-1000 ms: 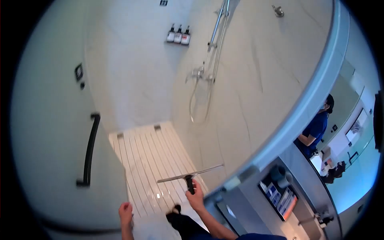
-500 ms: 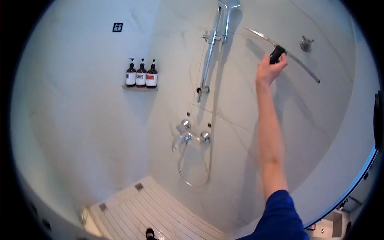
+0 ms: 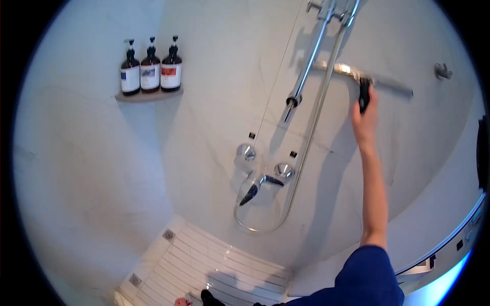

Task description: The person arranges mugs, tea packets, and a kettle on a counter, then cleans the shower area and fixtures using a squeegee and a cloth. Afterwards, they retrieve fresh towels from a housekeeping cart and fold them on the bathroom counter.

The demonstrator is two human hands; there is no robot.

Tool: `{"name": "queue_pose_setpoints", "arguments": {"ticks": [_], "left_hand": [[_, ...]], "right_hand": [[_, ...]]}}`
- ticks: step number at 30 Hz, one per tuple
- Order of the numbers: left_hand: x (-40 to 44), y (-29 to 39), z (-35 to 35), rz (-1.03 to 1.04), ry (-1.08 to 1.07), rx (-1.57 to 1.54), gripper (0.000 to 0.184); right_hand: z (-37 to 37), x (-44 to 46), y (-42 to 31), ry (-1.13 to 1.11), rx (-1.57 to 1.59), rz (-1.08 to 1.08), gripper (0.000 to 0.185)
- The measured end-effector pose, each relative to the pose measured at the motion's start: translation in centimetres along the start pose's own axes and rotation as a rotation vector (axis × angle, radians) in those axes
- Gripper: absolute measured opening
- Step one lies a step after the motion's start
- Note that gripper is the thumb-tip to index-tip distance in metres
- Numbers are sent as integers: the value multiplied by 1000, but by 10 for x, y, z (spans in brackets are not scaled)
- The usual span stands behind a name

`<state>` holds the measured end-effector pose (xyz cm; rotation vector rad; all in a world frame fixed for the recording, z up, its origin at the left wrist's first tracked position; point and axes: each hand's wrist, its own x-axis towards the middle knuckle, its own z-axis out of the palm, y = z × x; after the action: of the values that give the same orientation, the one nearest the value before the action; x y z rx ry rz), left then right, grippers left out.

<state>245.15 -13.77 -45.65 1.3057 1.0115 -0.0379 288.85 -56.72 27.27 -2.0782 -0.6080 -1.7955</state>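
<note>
My right hand [image 3: 365,118] is closed around the black handle of a squeegee [image 3: 364,94]. The squeegee's long metal blade lies against the pale marbled wall [image 3: 337,194], roughly level. Its left end reaches behind the shower hose [image 3: 317,115] and close to the chrome rail [image 3: 311,66]. At the bottom edge a small part of my left hand [image 3: 181,302] shows, left of a black shoe [image 3: 208,297]. The frame cuts it off, so its fingers cannot be made out.
Three pump bottles [image 3: 150,71] stand on a corner shelf [image 3: 148,96]. Below the rail sits the shower mixer [image 3: 263,178]. A wall knob [image 3: 443,71] juts out at right. Slatted flooring [image 3: 199,260] and a drain [image 3: 168,234] lie below.
The squeegee has moved down the wall and turned from a slant to nearly level. The view has shifted closer and lower. Part of my left hand has come into view at the bottom.
</note>
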Motion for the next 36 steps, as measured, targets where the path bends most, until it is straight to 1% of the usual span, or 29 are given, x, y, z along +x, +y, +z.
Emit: {"name": "queue_pose_setpoints", "arguments": {"ticks": [1, 2, 3, 4, 6, 7, 10, 12, 13, 14, 15, 16, 18, 19, 20, 21, 22, 23, 24, 25, 26, 27, 28, 30, 31, 33, 34, 35, 36], "left_hand": [[-7, 19, 18, -102, 69, -281, 25], [-1, 12, 28, -125, 66, -264, 23], [-7, 32, 47, -226, 74, -233, 7], [5, 5, 55, -259, 38, -248, 15], [-1, -9, 81, -231, -131, -255, 10], [-27, 18, 112, -235, -37, -194, 8], [-13, -20, 171, -275, -230, -45, 12], [6, -56, 210, -270, -360, 15, 15], [25, -75, 226, -255, -428, 48, 17], [39, -82, 235, -221, -419, 22, 18], [44, -85, 248, -188, -416, -6, 19], [50, -93, 266, -160, -417, -41, 20], [71, -130, 281, -118, -380, 73, 18], [65, -120, 283, 11, -368, 108, 17], [68, -89, 284, 154, -356, 146, 16], [75, -67, 290, 322, -343, 165, 15], [78, -68, 289, 299, -311, 257, 16], [85, -69, 286, 281, -277, 356, 17], [92, -70, 285, 266, -244, 451, 18], [101, -81, 286, 261, -273, 409, 19], [110, -85, 288, 248, -298, 362, 21], [113, -90, 290, 224, -317, 316, 22], [114, -94, 296, 256, -338, 254, 21], [115, -94, 300, 303, -365, 142, 20], [113, -93, 297, 306, -380, 148, 20], [117, -83, 298, 342, -412, 159, 19], [117, -78, 297, 338, -400, 184, 19], [118, -71, 293, 338, -389, 212, 18], [124, -63, 292, 338, -369, 232, 18]], "right_hand": [[1, -49, 8, -5, -96, -53, 52], [-2, -90, 12, -8, -186, -108, 52], [-9, -116, 17, -24, -146, 71, 53], [-19, -145, 21, -58, -108, 257, 54], [-21, -215, 36, -5, -160, 207, 56], [-20, -256, 44, -47, -216, 195, 57], [2, -380, 43, -9, -256, 202, 58], [23, -424, 28, 153, -218, 515, 58], [27, -459, 22, 174, -86, 576, 59], [29, -516, 25, 69, -316, 392, 61], [30, -586, 29, 38, -317, 200, 48], [24, -686, 40, 73, 154, 772, 44], [22, -816, -12, -473, -124, 822, 45], [21, -879, -39, -745, -246, 764, 47], [24, -919, -71, -920, -69, 607, 51], [37, -939, -108, -1040, -27, 714, 52], [63, -894, -156, -1125, 125, 757, 54], [98, -830, -196, -1305, 288, 930, 55], [140, -781, -218, -1167, 438, 508, 58], [191, -731, -232, -903, 524, 268, 61], [248, -673, -234, -712, 610, 134, 66], [290, -602, -240, -703, 424, 163, 64], [326, -535, -234, -394, 473, 21, 59], [376, -435, -217, -155, 378, 80, 43], [383, -433, -189, -444, 364, 114, 43], [374, -500, -182, -43, 558, -38, 43], [343, -566, -177, -310, 574, 198, 50], [323, -655, -152, -451, 580, 361, 53], [276, -738, -132, -708, 584, 535, 50]]}}
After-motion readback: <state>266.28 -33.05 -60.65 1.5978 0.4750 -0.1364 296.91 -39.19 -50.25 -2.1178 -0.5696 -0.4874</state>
